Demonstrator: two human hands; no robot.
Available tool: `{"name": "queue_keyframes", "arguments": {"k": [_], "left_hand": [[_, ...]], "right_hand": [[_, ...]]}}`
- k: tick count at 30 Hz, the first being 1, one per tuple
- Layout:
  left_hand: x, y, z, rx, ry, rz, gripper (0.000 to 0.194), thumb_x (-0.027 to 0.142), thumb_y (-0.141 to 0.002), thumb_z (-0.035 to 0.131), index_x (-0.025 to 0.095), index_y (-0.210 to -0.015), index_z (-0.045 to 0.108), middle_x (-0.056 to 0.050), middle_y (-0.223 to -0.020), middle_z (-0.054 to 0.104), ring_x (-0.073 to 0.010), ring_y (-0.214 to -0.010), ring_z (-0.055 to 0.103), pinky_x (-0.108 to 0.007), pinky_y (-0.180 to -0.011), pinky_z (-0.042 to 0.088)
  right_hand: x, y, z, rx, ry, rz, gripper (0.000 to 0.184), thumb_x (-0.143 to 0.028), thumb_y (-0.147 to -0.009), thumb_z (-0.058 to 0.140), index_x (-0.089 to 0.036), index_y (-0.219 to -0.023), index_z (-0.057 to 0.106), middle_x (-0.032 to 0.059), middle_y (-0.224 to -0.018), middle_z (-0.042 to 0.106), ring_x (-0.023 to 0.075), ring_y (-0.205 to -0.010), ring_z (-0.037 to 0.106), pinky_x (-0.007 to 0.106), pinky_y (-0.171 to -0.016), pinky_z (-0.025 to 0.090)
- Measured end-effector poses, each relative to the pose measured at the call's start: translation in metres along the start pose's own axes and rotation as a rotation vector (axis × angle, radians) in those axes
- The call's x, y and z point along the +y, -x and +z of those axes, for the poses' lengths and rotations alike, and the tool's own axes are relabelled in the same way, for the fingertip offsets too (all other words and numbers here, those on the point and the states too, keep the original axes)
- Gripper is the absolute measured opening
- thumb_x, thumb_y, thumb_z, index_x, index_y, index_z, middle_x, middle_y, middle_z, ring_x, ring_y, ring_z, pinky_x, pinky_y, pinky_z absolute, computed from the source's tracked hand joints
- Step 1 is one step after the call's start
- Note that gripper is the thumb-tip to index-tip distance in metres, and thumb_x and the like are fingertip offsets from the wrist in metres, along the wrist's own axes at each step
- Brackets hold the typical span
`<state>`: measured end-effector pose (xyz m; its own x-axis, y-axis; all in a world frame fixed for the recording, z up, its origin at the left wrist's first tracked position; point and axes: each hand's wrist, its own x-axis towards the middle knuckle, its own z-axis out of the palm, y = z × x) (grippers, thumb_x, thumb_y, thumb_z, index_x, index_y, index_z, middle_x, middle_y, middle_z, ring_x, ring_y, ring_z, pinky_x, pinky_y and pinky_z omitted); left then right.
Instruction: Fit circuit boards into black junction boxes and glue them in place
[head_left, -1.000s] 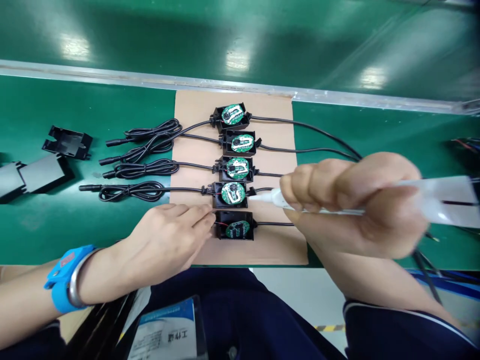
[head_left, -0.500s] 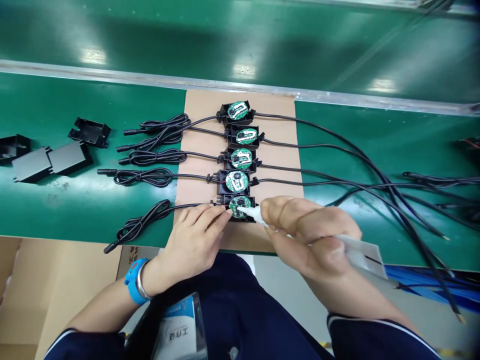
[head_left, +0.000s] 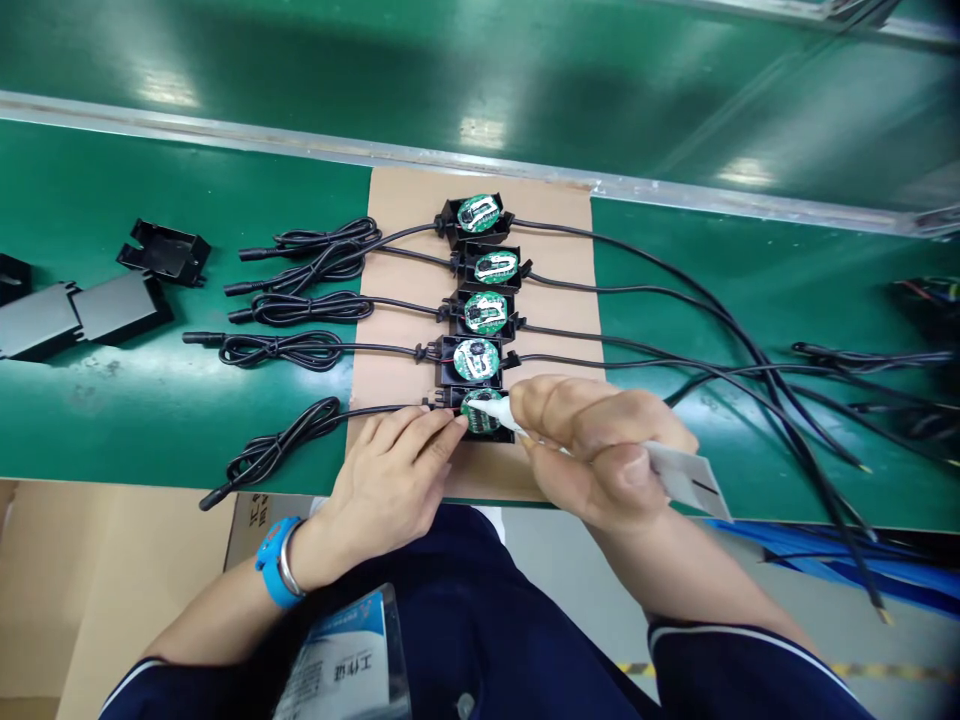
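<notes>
My right hand point(head_left: 600, 440) is wrapped round a white squeeze tube point(head_left: 686, 475), its nozzle pointing left. The nozzle tip touches or hovers just over the upper part of a round green circuit board point(head_left: 484, 418) in the nearest black plastic box point(head_left: 495, 436). My left hand point(head_left: 401, 465) lies at that box's left side, fingertips closed at the board's left edge; its thumb is mostly hidden. Beyond stand several more open black boxes in a column, each with a round board point(head_left: 477, 360) bearing white paste in a curved line.
A brown cardboard sheet point(head_left: 555, 350) lies under the boxes on the green table point(head_left: 300, 180). Bundled black cables point(head_left: 281, 350) lie to the left, loose cables point(head_left: 750, 345) to the right. At the far left are black box shells point(head_left: 165, 252). A metal strip point(head_left: 262, 140) runs behind.
My right hand moved the nozzle from the second-nearest board to the nearest one, then slightly up across it. My left hand came to that board's edge. The nearest board now sits higher in its box.
</notes>
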<state>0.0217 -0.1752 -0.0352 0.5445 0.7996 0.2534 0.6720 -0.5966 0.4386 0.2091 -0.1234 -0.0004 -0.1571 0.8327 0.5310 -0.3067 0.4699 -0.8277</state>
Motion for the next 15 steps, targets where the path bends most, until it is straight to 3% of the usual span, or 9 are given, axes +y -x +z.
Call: {"name": "queue_keyframes", "arguments": {"k": [15], "left_hand": [[0.0005,-0.0002,-0.0018,0.002,-0.036,0.005,0.045,0.018,-0.093,0.054,0.013,-0.138,0.055,-0.009,-0.133,0.064,-0.0267,-0.122,0.052,-0.04,-0.099,0.045]], "right_hand": [[-0.0101,0.0074,-0.0049,-0.029,0.04,0.062,0.032,-0.033,-0.093,0.053,-0.02,-0.066,0.041,-0.0029,-0.055,0.03,0.0101,-0.049,0.029,0.03,-0.049,0.027]]}}
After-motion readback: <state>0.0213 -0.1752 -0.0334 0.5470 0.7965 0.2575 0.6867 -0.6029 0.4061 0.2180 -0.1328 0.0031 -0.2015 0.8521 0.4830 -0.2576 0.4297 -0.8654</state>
